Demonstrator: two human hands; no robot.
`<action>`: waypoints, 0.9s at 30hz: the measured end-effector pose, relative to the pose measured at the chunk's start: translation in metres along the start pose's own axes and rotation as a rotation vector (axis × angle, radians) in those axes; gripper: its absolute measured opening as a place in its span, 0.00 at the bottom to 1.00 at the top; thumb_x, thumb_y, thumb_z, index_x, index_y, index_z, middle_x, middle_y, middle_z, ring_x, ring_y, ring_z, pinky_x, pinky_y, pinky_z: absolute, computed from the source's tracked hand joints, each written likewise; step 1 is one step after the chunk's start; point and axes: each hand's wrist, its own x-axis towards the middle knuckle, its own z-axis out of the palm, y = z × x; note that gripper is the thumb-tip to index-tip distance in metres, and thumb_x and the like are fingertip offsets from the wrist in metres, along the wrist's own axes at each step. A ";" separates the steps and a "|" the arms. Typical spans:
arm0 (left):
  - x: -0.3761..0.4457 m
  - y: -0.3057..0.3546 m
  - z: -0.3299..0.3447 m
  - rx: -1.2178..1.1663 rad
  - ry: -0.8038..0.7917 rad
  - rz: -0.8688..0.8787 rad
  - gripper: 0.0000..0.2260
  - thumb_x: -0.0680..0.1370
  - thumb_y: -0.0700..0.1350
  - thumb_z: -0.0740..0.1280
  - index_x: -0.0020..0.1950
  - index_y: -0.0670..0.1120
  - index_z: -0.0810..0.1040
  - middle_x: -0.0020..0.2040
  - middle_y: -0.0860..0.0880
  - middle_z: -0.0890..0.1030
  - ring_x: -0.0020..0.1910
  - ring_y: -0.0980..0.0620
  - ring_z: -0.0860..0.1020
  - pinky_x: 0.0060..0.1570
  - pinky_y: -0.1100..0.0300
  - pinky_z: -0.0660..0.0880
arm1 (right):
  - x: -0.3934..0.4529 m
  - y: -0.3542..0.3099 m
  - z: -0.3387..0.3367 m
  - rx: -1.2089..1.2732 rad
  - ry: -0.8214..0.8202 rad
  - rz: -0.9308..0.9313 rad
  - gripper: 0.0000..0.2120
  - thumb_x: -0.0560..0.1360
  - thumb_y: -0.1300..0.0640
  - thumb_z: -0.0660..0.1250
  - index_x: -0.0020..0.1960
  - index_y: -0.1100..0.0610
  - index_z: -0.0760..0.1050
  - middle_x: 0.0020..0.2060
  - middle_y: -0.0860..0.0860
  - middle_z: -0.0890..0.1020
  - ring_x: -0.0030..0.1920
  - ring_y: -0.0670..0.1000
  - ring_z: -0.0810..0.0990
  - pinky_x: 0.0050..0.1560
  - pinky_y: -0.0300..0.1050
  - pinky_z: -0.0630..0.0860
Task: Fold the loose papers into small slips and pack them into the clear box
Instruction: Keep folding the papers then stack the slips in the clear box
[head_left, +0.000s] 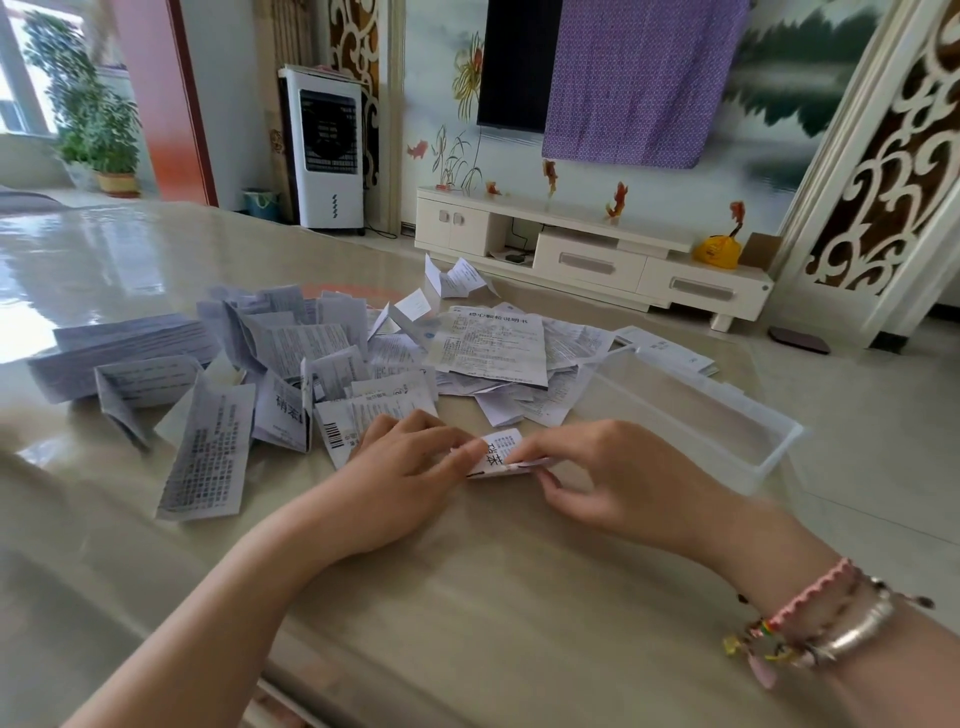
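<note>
Both hands, left hand (410, 467) and right hand (597, 473), pinch one slip (501, 452) mid-fold, centre frame; next, probably crease, then into the clear box (727, 415).

Flat leaflet (491, 345) headed "稳心颗粒说明书"; other print illegible.

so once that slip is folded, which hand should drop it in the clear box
Probably the right hand: it already pinches the slip and lies nearer the clear box. The left hand sits on the far side.
</note>
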 end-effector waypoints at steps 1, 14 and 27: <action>0.000 0.001 0.000 -0.040 0.013 -0.006 0.29 0.67 0.70 0.45 0.56 0.64 0.78 0.56 0.60 0.73 0.60 0.55 0.64 0.64 0.61 0.58 | 0.002 0.001 0.001 0.082 0.010 0.034 0.09 0.75 0.51 0.65 0.54 0.47 0.81 0.46 0.42 0.84 0.47 0.41 0.81 0.48 0.46 0.78; 0.013 -0.007 0.013 -0.193 0.302 -0.082 0.14 0.77 0.57 0.64 0.34 0.52 0.72 0.28 0.55 0.72 0.38 0.49 0.70 0.38 0.57 0.63 | 0.047 0.012 0.016 0.635 -0.134 0.267 0.16 0.79 0.51 0.64 0.43 0.64 0.76 0.37 0.55 0.74 0.40 0.50 0.71 0.45 0.46 0.67; 0.022 0.000 0.019 0.060 0.394 -0.135 0.03 0.76 0.49 0.68 0.45 0.58 0.80 0.47 0.59 0.75 0.52 0.51 0.67 0.54 0.59 0.64 | 0.049 0.006 0.041 0.270 0.071 0.359 0.07 0.79 0.53 0.62 0.48 0.54 0.66 0.35 0.44 0.70 0.41 0.50 0.70 0.42 0.45 0.65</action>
